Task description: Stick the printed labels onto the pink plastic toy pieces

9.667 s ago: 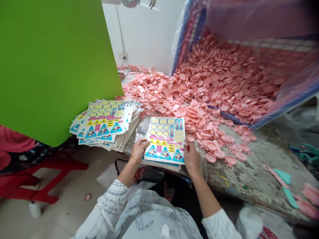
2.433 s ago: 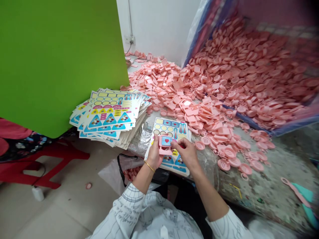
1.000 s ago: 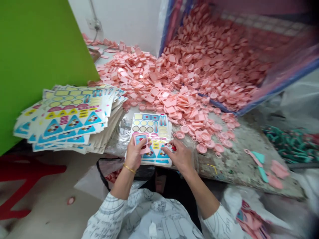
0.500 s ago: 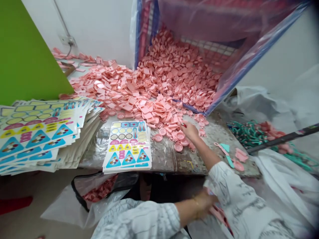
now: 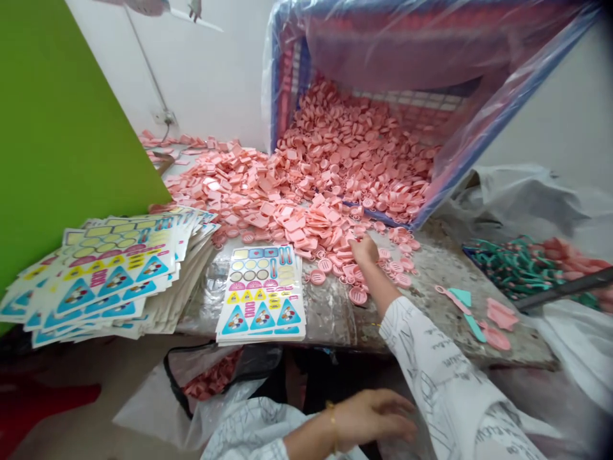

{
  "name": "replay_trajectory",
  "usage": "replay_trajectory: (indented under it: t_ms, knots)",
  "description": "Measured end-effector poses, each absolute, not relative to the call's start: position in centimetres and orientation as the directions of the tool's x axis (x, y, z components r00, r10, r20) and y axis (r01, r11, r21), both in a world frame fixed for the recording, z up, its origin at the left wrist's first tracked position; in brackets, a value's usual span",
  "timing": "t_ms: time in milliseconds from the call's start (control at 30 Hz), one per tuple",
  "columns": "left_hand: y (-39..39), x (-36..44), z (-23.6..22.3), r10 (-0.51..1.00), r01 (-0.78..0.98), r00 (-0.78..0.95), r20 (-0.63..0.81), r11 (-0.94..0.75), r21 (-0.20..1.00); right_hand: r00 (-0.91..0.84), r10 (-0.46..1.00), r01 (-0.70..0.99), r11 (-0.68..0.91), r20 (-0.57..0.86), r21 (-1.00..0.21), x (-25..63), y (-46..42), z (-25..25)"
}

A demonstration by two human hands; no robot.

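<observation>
My right hand [image 5: 365, 250] reaches to the front edge of a heap of pink plastic toy pieces [image 5: 268, 185]. Its fingers are bent closed among the pieces, and what they grip is hidden. Below the table edge, my left hand [image 5: 366, 418] hangs over my lap, slightly blurred, with its fingers apart and nothing in them. Round slotted pink pieces [image 5: 358, 294] lie just in front of the right hand. To the left of that hand, a small stack of sticker sheets [image 5: 262, 294] lies on the worn table [image 5: 330, 319].
A blue-edged crate [image 5: 460, 160] lined with plastic spills pink pieces onto the table. A larger sticker-sheet pile [image 5: 115, 275] stands left beside a green panel [image 5: 62, 115]. Pink and teal pieces [image 5: 472, 313] lie at right. Green pieces [image 5: 531, 262] fill a container beyond.
The view has shifted, so the table appears farther right and lower. My left hand has moved away from the right sleeve, its fingers now spread. My right hand stays at the heap.
</observation>
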State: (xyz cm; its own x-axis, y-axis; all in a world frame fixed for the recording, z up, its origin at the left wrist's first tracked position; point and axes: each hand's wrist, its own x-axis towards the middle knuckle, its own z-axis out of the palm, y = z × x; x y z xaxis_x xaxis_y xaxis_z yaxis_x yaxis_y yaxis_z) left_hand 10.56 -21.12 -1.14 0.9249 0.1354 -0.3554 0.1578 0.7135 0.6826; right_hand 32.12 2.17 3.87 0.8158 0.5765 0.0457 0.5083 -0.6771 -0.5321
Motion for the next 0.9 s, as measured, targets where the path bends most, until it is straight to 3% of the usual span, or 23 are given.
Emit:
replay_trajectory:
  t_ms: [67,133,200,267,367,433,500,600,667,900]
  knots:
    - [-17.3,6.9,1.2,0.283,0.034,0.901,-0.329,0.709,0.705,0.818,0.57,0.512,-0.657,0.08,-0.553,31.7,0.8,3.8]
    - [-13.2,4.0,3.6,0.548,-0.176,0.778,-0.307,0.659,0.731,0.803,0.572,0.543,-0.588,0.166,-0.6,31.0,-1.0,3.7]
    - [-9.2,2.0,5.2,0.76,-0.303,0.599,-0.253,0.507,0.807,0.762,0.598,0.575,-0.446,0.25,-0.687,29.6,-2.9,3.6]
    - [-5.9,1.0,5.9,0.87,-0.331,0.449,-0.203,0.372,0.867,0.676,0.694,0.538,-0.232,0.25,-0.81,27.5,-4.3,3.7]
    - [-3.0,0.6,5.5,0.888,-0.262,0.424,-0.178,0.308,0.914,0.358,0.926,0.332,-0.008,0.119,-0.943,23.2,-5.3,4.3]
    - [-2.4,0.3,4.8,0.814,-0.211,0.532,-0.233,0.394,0.895,0.124,0.992,0.237,0.005,0.036,-0.971,20.2,-5.1,4.6]
    - [-2.3,-0.2,4.1,0.728,-0.206,0.614,-0.305,0.521,0.828,0.01,1.0,0.207,-0.019,-0.017,-0.978,17.7,-4.3,4.7]
    - [-1.9,-1.0,3.2,0.758,-0.316,0.535,-0.373,0.588,0.744,0.047,0.999,0.254,-0.028,-0.017,-0.967,15.6,-1.6,3.9]
    - [-1.1,-1.1,2.9,0.823,-0.414,0.416,-0.387,0.55,0.725,0.134,0.991,0.407,-0.045,0.011,-0.912,15.0,0.8,3.0]
    - [2.3,0.1,0.5,0.872,-0.559,0.2,-0.446,0.475,0.679,0.267,0.96,0.813,-0.176,0.086,-0.555,12.5,7.3,0.2]
